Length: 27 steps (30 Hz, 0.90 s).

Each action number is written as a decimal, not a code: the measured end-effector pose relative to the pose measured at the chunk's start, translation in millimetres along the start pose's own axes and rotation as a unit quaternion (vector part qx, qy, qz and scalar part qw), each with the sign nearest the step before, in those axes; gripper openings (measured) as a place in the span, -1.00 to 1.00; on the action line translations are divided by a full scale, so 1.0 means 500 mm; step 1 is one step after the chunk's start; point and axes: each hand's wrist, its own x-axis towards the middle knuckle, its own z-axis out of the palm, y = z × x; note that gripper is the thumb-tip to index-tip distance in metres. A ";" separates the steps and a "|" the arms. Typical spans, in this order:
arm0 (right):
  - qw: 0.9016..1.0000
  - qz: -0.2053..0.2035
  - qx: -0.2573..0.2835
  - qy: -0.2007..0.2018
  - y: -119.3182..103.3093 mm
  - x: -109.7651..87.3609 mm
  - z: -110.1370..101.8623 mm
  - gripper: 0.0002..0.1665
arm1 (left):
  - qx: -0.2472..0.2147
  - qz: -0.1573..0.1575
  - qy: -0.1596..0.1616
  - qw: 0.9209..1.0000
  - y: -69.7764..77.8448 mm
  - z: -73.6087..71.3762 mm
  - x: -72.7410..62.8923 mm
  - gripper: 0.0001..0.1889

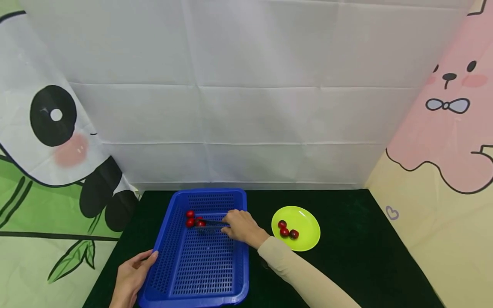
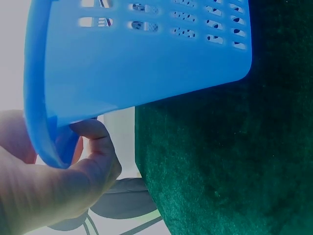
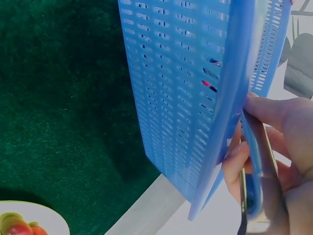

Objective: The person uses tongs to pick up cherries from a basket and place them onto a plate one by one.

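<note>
A blue basket is set on the green-covered table, its long axis run from the near edge towards the far edge. A pair of dark tongs is held in the right hand, the fingers and thumb closed about the handles, and is laid crosswise over the basket with the tips pointed left. The red fruit is found at those tips, in the basket's far half towards its left wall — whether it is pinched or only flanked cannot be told. More red balls are seen just beside it, on the far-left side.

The right hand is by far the nearer to the fruit. The left hand, well apart, is clamped on the basket's left rim, short of the near-left corner.

Right of the basket, a yellow-green plate is placed with three dark red fruits on it. Between these and the tongs' tips the basket's right wall is raised, and the plate's near-left edge is partly overlapped by the right sleeve.
</note>
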 end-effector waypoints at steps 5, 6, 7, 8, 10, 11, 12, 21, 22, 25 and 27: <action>1.000 -0.005 0.016 0.011 0.007 -0.011 -0.005 -0.74 | 0.002 -0.002 0.003 1.000 -0.002 0.000 0.001 -0.08; 1.000 -0.005 0.020 0.014 0.008 -0.014 -0.006 -0.72 | 0.003 -0.002 0.004 1.000 -0.002 0.000 0.001 -0.08; 1.000 -0.005 0.021 0.016 0.009 -0.016 -0.007 -0.71 | 0.002 -0.003 0.004 1.000 -0.002 0.000 0.001 -0.07; 1.000 -0.006 0.021 0.018 0.010 -0.018 -0.008 -0.70 | 0.002 -0.002 0.003 1.000 -0.003 0.000 0.001 -0.07; 0.999 -0.002 0.023 0.024 0.011 -0.022 -0.009 -0.66 | 0.000 -0.003 0.001 1.000 -0.003 0.000 0.001 -0.06; 0.999 -0.001 0.024 0.026 0.012 -0.024 -0.009 -0.65 | 0.000 -0.004 0.000 1.000 -0.003 0.000 0.002 -0.06; 0.999 0.002 0.025 0.028 0.013 -0.026 -0.010 -0.64 | 0.000 -0.005 -0.001 1.000 -0.003 0.000 0.002 -0.05; 0.998 0.006 0.048 0.041 0.025 -0.049 -0.019 -0.58 | -0.003 -0.009 -0.010 1.000 -0.006 -0.001 0.008 -0.03; 0.998 0.005 0.048 0.043 0.027 -0.052 -0.020 -0.58 | -0.002 -0.008 -0.008 1.000 -0.005 -0.001 0.008 -0.04; 0.998 0.002 0.048 0.045 0.030 -0.060 -0.023 -0.58 | 0.001 -0.007 -0.004 1.000 -0.006 -0.001 0.008 -0.04; 0.998 0.003 0.050 0.047 0.031 -0.066 -0.026 -0.58 | 0.004 -0.008 -0.004 1.000 -0.007 -0.001 0.008 -0.03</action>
